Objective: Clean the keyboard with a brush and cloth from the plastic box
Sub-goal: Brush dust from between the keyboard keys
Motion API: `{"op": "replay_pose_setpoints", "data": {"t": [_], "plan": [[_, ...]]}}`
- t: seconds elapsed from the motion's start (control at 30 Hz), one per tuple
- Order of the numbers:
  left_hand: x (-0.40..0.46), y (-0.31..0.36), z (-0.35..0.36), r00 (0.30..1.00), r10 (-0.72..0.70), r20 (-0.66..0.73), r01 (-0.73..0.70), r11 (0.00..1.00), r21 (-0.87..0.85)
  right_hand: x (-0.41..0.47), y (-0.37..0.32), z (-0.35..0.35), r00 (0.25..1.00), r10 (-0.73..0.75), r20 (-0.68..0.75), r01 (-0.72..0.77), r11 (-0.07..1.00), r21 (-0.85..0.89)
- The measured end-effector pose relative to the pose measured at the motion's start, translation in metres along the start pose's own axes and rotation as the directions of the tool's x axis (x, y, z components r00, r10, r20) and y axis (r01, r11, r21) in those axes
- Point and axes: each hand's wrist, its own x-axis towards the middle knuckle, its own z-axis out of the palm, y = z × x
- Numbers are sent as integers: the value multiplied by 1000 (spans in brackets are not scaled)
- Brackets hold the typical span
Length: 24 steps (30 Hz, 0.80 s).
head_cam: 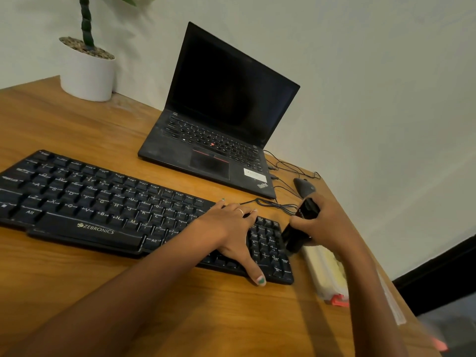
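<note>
- Clear plastic box (325, 273) on the counter (77, 130) holds a yellow cloth (337, 274)
- Left hand (231, 228) fingers spread on keyboard (103, 202)
- Right hand (327, 222) fingers curl around black brush (300, 228)

**What I can read on my desk**

"ZEBRONICS" stands in pale letters on the front edge of the black plastic keyboard (108, 207), below the space bar; its keys carry white letters such as A, S, D, G, H, and "Alt". "ThinkPad" is printed at the corner of the black open laptop (219, 130).
</note>
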Motion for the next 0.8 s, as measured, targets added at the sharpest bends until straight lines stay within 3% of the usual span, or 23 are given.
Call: {"op": "replay_pose_setpoints", "data": {"t": [0.07,0.17,0.2,0.33,0.47,0.6,0.63,0.73,0.8], "plan": [[1,-1,0,1000,0,0,0,1000,-1,0,2,-6,999,12,34,-14,998,53],[0,0,0,1000,-4,2,4,1000,-5,-6,4,12,974,-113,-199,113,994,-10],[0,0,0,1000,-3,1,3,1000,-3,-7,5,14,971,-116,-208,119,993,-1],[0,0,0,1000,-5,2,5,1000,0,-6,6,-5,999,-3,39,-3,989,147],[0,-1,0,1000,-3,0,3,1000,-2,-14,6,12,979,-73,-193,97,989,114],[-1,1,-1,1000,-1,1,1,1000,3,-14,5,0,1000,-10,4,10,991,131],[-1,1,-1,1000,0,-2,0,1000,5,-13,7,0,1000,-24,-15,26,991,135],[-1,0,-2,1000,0,-1,0,1000,8,-18,11,15,960,-107,-258,118,993,28],[-1,0,-1,1000,-7,3,7,1000,2,-21,16,13,971,-68,-228,78,996,33]]}}
